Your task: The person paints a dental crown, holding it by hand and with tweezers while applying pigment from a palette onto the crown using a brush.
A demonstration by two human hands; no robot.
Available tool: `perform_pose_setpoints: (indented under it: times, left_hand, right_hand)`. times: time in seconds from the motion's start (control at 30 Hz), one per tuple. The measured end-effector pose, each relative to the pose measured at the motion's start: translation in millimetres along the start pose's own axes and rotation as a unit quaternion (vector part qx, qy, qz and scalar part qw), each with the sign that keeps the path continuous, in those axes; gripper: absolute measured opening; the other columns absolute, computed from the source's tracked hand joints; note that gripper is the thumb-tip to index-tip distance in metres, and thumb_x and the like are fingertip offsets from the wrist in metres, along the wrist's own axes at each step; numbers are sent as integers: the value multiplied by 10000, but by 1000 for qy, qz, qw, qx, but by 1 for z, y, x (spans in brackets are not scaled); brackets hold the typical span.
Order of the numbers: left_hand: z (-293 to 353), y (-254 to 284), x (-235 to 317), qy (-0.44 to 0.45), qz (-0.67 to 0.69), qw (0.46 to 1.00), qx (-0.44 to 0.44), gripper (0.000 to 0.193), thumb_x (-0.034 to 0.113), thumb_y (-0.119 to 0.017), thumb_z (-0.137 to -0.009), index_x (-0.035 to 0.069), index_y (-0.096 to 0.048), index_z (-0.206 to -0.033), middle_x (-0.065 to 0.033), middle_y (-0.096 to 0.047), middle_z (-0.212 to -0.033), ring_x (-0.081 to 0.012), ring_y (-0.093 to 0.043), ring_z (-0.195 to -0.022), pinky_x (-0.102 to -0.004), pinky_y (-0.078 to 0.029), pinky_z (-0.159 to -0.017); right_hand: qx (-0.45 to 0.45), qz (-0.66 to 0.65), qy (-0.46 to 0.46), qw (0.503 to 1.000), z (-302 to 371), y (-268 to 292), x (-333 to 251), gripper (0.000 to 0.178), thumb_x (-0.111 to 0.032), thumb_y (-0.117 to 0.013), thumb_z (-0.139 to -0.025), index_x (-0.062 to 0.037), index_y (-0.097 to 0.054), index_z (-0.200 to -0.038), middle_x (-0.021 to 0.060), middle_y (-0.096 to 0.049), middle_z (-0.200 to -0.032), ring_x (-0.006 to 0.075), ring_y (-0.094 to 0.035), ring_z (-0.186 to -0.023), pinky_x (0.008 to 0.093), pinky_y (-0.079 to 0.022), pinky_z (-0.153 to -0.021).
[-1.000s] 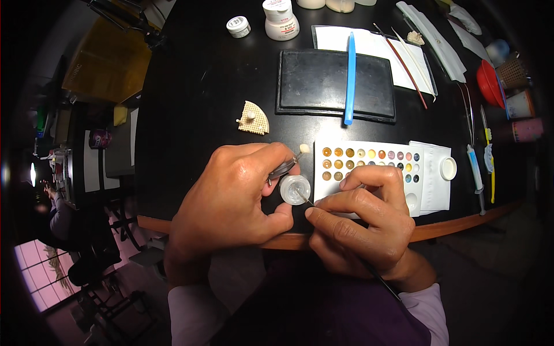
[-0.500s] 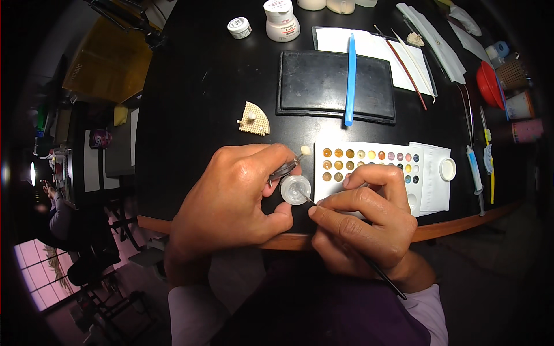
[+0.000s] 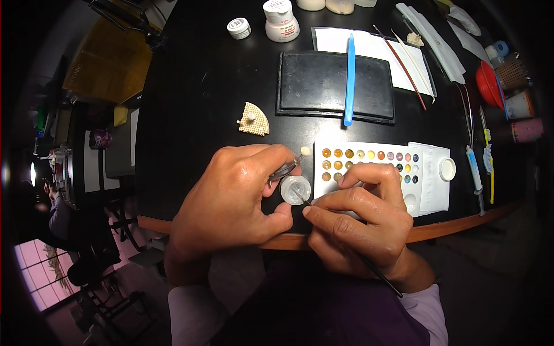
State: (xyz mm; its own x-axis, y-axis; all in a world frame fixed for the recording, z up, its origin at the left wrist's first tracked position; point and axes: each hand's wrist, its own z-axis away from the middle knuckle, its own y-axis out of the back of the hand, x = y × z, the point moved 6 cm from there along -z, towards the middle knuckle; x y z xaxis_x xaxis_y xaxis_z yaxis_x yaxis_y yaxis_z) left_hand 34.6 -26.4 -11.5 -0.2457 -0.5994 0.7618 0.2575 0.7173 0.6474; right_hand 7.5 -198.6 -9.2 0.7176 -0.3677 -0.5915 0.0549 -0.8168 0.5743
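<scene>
My left hand (image 3: pixel 234 193) is closed round a pair of metal tweezers (image 3: pixel 284 169). Their tip grips a small cream tooth crown (image 3: pixel 305 151). A small clear round jar (image 3: pixel 292 198), open at the top, is by the same hand's thumb and fingers; whether they grip it or it rests on something I cannot tell. My right hand (image 3: pixel 366 219) pinches a slim black-handled brush (image 3: pixel 374 269), its fine tip inside the jar. Just beyond the right fingers lies a white palette (image 3: pixel 320 183) with rows of coloured wells, partly hidden by that hand.
A beige honeycomb firing tray (image 3: pixel 261 120) with a white peg sits left of a black slab (image 3: pixel 311 83), crossed by a blue stick (image 3: pixel 350 75). White jars (image 3: pixel 283 29) stand at the back. Brushes (image 3: pixel 408 75), a syringe (image 3: pixel 475 173) and a red bowl (image 3: pixel 487 82) are rightward.
My right hand has shifted slightly left and down with the brush, and its tip has moved a little within the jar. My left hand has stayed nearly still.
</scene>
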Motion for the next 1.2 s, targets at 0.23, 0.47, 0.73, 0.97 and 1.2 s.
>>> perform_pose_setpoints:
  times: [0.23, 0.47, 0.73, 0.97, 1.2]
  left_hand:
    - [1, 1, 0, 2, -2, 1000, -1, 304, 7, -785, -644, -14, -701, -936, -21, -563, -678, -64, -499, -564, -243, -384, -487]
    - [2, 1, 0, 3, -8, 1000, -9, 316, 6, -782, -645, -7, -702, -950, -26, -555, -673, -70, -500, -560, -249, -388, -490]
    - [2, 2, 0, 2, -5, 1000, -6, 327, 13, -782, -641, -11, -704, -957, -28, -564, -676, -72, -511, -562, -245, -395, -492]
    - [0, 1, -1, -3, -5, 1000, -11, 326, 19, -781, -643, -13, -704, -959, -29, -566, -671, -74, -512, -556, -246, -399, -492]
    - [1, 2, -3, 6, -8, 1000, -18, 318, 40, -782, -659, -21, -705, -962, -33, -553, -663, -75, -507, -545, -254, -392, -486]
  right_hand:
    - [-14, -18, -13, 1000, -1, 2, -2, 366, -40, -811, -588, -100, -824, -948, -10, -737, -872, 249, -579, -938, 329, -486, -716]
    - [30, 15, -6, 999, 0, 4, -1, 272, -114, -802, -625, -97, -811, -896, -26, -707, -837, 211, -617, -894, 362, -383, -703]
    - [-7, 2, -9, 1000, -3, 3, -3, 361, -40, -802, -580, -104, -817, -936, -11, -737, -856, 240, -581, -914, 341, -497, -767]
    - [14, 5, -9, 1000, -3, 1, 0, 281, -109, -803, -616, -103, -811, -896, -38, -711, -856, 209, -626, -903, 365, -388, -729]
    - [-3, -11, -11, 1000, -2, 3, -2, 350, -34, -804, -584, -114, -826, -924, -15, -742, -849, 242, -588, -935, 330, -485, -737]
